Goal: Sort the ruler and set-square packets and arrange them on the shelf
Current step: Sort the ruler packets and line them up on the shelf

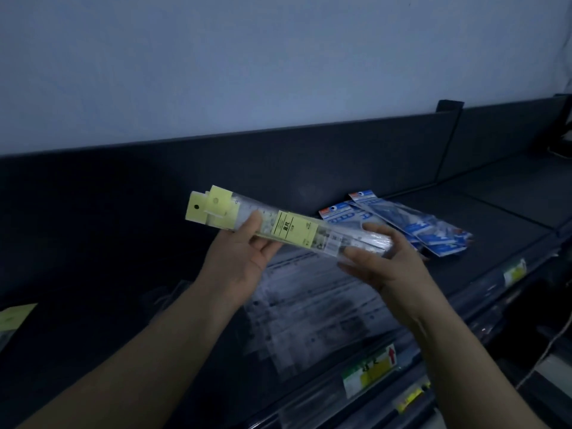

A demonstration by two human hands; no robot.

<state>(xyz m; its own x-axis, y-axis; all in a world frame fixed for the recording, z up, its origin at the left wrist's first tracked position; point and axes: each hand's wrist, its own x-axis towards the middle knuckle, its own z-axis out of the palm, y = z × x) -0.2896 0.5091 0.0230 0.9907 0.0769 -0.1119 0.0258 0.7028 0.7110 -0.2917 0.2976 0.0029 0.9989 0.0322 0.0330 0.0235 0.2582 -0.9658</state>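
Note:
I hold a small bundle of clear ruler packets (294,229) with pale yellow header cards and labels, lifted above the dark shelf (483,230) and tilted down to the right. My left hand (244,255) grips the bundle near its yellow end. My right hand (380,258) holds the clear end, fingers wrapped around it. Behind the bundle, blue-and-white set-square packets (433,227) lie fanned out flat on the shelf. Under my hands more clear packets (309,308) lie spread on the shelf, blurred in the dim light.
A dark back panel (154,193) runs behind the shelf, with an upright divider (448,131) at the right. Price labels (371,373) sit along the front rail. A yellow-carded packet (15,317) lies at the far left edge.

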